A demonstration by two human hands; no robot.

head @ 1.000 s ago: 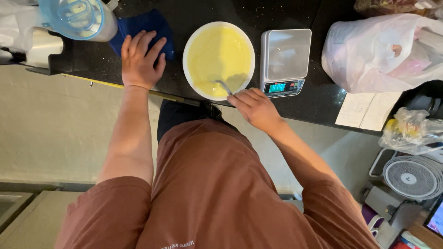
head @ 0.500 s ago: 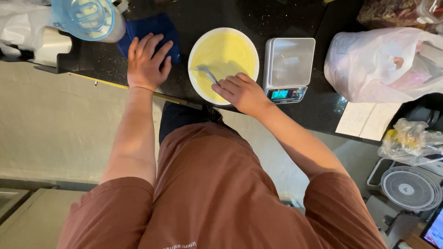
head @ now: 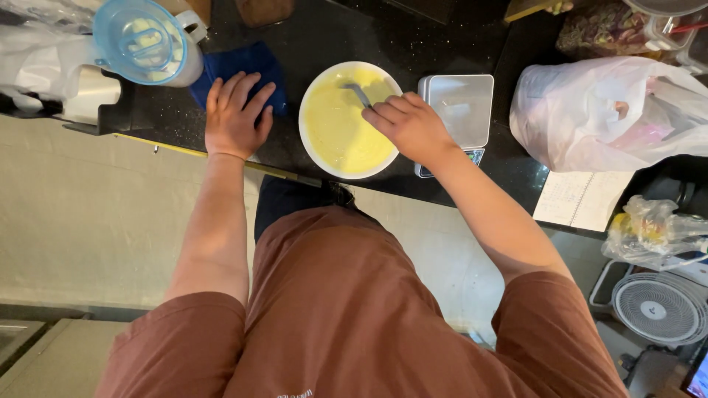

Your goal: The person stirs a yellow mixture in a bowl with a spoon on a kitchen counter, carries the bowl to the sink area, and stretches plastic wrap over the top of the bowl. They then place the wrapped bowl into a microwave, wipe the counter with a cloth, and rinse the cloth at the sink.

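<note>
Two hands are busy: the right hand (head: 413,127) is clamped on a metal utensil (head: 359,93) in the white bowl (head: 313,151) at upper centre, its yellow batter (head: 339,129) looking smooth and largely mixed; the left hand (head: 236,118) lies flat, fingers apart, on a blue cloth (head: 254,63) on the tabletop (head: 442,37).

The right hand (head: 411,127) covers the handle of the metal utensil (head: 359,93), so its kind is not clear. It also hides part of the display of the kitchen scale (head: 457,109). The left hand (head: 237,114) covers much of the blue cloth (head: 247,63). The white fan (head: 658,307) is partly hidden by the sleeve.
</note>
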